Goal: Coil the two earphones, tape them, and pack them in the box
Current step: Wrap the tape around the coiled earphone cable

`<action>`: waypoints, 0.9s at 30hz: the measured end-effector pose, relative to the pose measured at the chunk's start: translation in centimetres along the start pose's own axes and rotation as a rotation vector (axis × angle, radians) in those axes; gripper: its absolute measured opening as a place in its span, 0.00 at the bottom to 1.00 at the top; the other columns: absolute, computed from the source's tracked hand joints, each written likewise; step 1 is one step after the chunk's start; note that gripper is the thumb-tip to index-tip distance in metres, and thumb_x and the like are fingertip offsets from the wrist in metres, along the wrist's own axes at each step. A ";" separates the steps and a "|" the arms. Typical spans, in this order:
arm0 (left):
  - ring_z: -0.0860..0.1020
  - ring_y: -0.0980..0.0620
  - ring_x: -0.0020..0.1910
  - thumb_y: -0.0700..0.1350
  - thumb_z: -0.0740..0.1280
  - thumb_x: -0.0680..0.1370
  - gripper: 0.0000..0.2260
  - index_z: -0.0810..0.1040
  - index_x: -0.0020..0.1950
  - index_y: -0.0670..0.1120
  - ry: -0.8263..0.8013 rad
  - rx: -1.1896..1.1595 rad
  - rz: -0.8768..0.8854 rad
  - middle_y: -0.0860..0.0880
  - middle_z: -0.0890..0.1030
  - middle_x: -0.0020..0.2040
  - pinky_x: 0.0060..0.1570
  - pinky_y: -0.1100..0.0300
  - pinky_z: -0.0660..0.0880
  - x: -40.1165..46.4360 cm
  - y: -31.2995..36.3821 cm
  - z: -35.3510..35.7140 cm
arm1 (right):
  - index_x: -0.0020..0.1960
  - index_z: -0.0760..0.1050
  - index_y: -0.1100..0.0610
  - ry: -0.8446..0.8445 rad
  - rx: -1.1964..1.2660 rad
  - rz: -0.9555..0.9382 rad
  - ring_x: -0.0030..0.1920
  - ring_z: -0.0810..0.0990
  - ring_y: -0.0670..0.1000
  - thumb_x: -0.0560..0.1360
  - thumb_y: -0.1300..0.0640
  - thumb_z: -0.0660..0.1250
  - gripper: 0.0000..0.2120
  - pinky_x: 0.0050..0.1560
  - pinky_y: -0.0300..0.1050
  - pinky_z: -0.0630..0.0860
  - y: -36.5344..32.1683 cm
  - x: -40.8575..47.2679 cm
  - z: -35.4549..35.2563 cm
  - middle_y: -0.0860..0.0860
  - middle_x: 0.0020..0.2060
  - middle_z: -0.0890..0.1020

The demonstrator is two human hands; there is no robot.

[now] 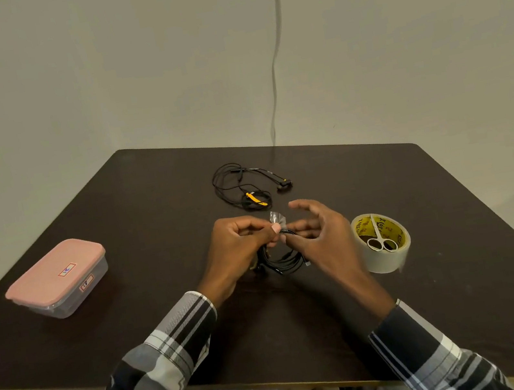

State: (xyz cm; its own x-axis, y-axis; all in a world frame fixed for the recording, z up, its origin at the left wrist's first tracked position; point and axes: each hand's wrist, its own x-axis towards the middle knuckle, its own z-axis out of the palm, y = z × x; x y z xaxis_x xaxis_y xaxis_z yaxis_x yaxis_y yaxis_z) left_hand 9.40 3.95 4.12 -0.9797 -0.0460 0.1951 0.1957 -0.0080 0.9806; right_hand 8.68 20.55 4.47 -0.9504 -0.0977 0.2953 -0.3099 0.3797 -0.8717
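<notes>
A coiled black earphone [285, 260] hangs between my hands above the middle of the dark table [149, 212]. My left hand [240, 248] pinches the top of the coil together with a small clear piece of tape [277, 219]. My right hand [320, 235] touches the coil's top with thumb and forefinger, the other fingers spread. A second black earphone [243, 185] with a yellow tie lies loose farther back. The box [57, 279], clear with a pink lid shut on it, stands at the left.
A roll of clear tape [382, 242] stands to the right of my hands, with small scissors [379, 239] lying on top of it. A thin cable [274, 62] runs down the wall behind the table.
</notes>
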 end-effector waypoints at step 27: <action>0.80 0.58 0.40 0.47 0.72 0.75 0.06 0.85 0.51 0.53 0.023 0.728 0.407 0.56 0.83 0.43 0.39 0.66 0.73 -0.2 0.4 -0.3 | 0.55 0.84 0.54 0.114 -0.333 -0.365 0.41 0.82 0.49 0.75 0.57 0.73 0.09 0.40 0.53 0.81 0.6 -0.4 0.2 0.51 0.42 0.84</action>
State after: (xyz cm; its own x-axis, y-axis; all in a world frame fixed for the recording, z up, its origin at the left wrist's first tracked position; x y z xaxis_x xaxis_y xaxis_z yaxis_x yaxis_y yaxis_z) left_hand 9.70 3.69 4.47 -0.8360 0.0735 0.5438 0.4491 0.6609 0.6012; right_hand 8.82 20.63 3.75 -0.7670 -0.1843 0.6146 -0.5780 0.6145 -0.5370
